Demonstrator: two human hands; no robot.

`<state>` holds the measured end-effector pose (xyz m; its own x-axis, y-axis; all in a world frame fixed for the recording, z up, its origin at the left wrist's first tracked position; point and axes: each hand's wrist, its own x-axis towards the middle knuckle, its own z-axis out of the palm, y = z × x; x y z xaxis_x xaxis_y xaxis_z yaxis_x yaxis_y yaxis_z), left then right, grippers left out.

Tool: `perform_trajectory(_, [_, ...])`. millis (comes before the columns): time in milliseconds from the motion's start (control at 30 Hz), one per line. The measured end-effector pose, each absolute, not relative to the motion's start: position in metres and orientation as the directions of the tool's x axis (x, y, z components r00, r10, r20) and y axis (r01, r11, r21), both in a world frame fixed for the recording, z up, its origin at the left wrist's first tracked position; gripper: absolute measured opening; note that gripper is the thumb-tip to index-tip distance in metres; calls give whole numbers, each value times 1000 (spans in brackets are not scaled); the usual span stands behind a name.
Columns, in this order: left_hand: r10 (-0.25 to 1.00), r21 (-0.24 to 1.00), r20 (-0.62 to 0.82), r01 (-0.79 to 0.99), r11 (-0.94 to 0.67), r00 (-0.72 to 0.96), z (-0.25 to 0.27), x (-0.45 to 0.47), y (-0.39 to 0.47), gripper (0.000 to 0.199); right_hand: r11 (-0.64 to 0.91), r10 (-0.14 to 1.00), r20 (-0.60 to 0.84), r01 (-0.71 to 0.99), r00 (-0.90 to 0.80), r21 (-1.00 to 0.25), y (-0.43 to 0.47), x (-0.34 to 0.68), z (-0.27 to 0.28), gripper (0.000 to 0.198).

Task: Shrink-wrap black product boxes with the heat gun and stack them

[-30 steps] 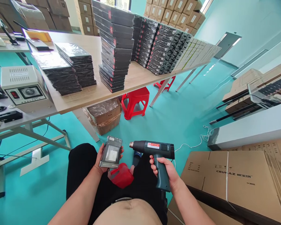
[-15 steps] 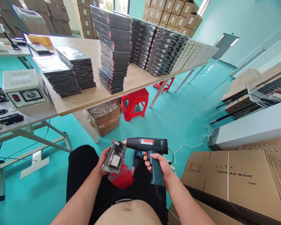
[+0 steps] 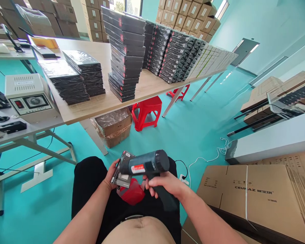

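Observation:
My right hand [image 3: 162,184] is wrapped round the handle of a dark heat gun [image 3: 146,164] with a red and white label. The gun points left and lies in front of the small black retail box [image 3: 127,155] from my view, hiding its middle. Whether the nozzle touches the box cannot be seen. My left hand [image 3: 112,175] grips that box by its left edge and holds it tilted above my lap. A pale item shows on the box's face. Below both hands a red stool seat [image 3: 132,193] shows between my legs.
Tall stacks of black boxes [image 3: 127,54] stand on the wooden table [image 3: 91,108] ahead. A control unit [image 3: 30,98] sits on the bench at left. Red stools [image 3: 147,112] and an open carton [image 3: 114,128] are underneath. Large cartons [image 3: 246,196] and a white cable [image 3: 205,158] lie at right.
My right hand has swung the heat gun leftward and turned it, so its body now covers much of the box. My left hand keeps hold of the box in nearly the same place.

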<state>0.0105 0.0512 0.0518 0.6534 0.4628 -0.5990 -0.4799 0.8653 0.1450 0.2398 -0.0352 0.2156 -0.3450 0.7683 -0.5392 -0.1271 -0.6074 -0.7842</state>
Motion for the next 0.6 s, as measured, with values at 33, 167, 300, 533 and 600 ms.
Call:
perform_trajectory(33, [452, 135, -589, -469, 873, 670, 52, 10, 51, 47, -584, 801, -534, -152, -270, -798, -32, 239, 215, 28])
perform_trajectory(167, [454, 129, -561, -468, 874, 692, 50, 8, 52, 48, -582, 798, -542, -103, -265, -807, -27, 241, 221, 30])
perform_trajectory(300, [500, 149, -576, -518, 842, 647, 44, 8, 54, 38, -571, 708, -528, 59, -468, -819, -28, 242, 231, 25])
perform_trajectory(533, [507, 112, -569, -550, 828, 647, 44, 6, 56, 42, -544, 774, -519, 37, -362, -838, -23, 236, 237, 24])
perform_trajectory(600, [543, 129, -594, -596, 793, 594, 42, 5, 58, 40, -571, 629, -567, 179, -532, -801, -30, 237, 240, 16])
